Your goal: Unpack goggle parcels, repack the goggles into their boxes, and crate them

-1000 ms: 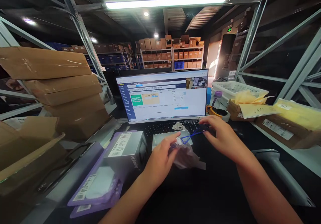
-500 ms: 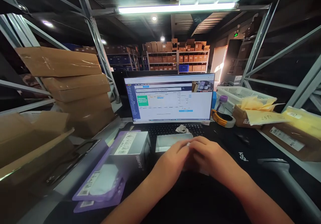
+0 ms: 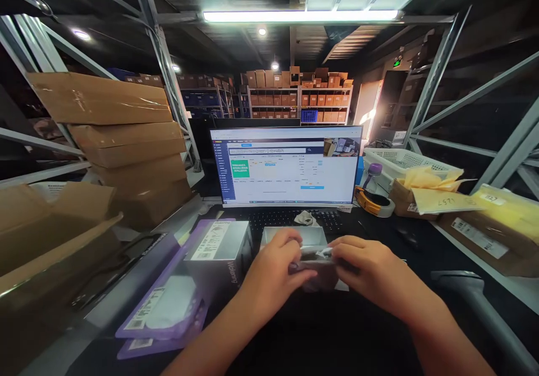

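Note:
Both my hands meet over the dark desk in front of the keyboard (image 3: 295, 219). My left hand (image 3: 272, 272) and my right hand (image 3: 370, 272) are closed on a small clear plastic bag (image 3: 316, 264) between them, pinching it from either side. What is inside the bag is hard to make out. Just beyond my fingers lies an open grey box tray (image 3: 293, 234). A grey product box (image 3: 221, 247) stands to the left of my left hand.
A lit monitor (image 3: 286, 165) stands behind the keyboard. Stacked cardboard boxes (image 3: 122, 140) fill the left side, with purple flat packages (image 3: 164, 308) at front left. A tape roll (image 3: 374, 202), white basket (image 3: 400, 160), yellow mailers (image 3: 446, 191) and a handheld scanner (image 3: 475, 297) sit right.
A second ago my right hand was at the keyboard, a blue strand stretched between it and the bag. It came back to join the left hand, and both now pinch the bag together.

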Action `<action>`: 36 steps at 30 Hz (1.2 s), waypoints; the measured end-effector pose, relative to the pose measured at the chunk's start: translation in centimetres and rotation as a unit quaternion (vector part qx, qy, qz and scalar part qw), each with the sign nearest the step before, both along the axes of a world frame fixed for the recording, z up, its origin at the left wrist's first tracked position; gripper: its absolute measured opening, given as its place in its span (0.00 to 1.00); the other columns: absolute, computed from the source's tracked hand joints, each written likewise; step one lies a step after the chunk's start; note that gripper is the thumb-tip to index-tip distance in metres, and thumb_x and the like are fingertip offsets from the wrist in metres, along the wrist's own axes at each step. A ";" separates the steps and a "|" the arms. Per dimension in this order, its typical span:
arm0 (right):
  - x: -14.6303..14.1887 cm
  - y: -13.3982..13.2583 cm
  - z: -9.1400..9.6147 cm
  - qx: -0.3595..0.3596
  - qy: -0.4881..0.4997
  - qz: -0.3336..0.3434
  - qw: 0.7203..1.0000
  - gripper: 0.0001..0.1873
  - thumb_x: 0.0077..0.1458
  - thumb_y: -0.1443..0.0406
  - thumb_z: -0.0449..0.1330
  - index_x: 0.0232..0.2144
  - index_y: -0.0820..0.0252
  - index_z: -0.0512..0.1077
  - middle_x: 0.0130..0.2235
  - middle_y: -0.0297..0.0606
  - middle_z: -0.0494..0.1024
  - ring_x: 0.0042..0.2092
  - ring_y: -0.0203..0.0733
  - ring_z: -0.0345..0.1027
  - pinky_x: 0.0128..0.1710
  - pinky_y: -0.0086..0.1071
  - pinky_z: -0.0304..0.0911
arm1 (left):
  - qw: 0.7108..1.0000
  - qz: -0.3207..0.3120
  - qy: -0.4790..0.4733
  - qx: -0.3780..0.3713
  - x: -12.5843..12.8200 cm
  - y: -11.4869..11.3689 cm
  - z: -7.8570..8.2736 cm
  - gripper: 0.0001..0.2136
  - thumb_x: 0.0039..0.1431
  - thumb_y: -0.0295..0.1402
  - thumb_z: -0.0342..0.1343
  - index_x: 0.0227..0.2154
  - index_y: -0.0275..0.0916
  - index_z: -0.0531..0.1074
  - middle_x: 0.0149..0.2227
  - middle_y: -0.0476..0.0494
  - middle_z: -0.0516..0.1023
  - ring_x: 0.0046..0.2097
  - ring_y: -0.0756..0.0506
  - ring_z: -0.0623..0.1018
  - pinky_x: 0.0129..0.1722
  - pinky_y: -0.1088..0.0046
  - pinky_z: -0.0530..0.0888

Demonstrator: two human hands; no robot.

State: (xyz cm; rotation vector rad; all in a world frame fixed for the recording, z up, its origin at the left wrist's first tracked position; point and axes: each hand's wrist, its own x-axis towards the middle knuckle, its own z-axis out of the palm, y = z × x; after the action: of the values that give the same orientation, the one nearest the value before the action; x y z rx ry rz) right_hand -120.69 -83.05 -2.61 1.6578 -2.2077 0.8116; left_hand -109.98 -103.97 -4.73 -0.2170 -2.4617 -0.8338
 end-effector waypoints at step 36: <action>-0.3 3.8 2.1 0.038 -0.058 0.055 0.996 0.11 0.61 0.68 0.62 0.43 0.48 0.77 0.65 0.38 0.63 0.61 0.49 0.66 0.58 0.40 0.68 | 0.985 0.045 0.095 0.137 -2.3 1.2 -1.9 0.13 0.47 0.29 0.66 0.36 0.40 0.72 0.36 0.47 0.76 0.37 0.44 0.76 0.38 0.68 0.73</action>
State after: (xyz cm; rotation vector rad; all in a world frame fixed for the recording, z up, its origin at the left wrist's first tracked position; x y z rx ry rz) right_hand -121.02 -79.25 -0.51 1.8254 -2.2669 0.8832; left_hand -112.26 -102.80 -6.67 -0.0796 -2.1373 -1.0476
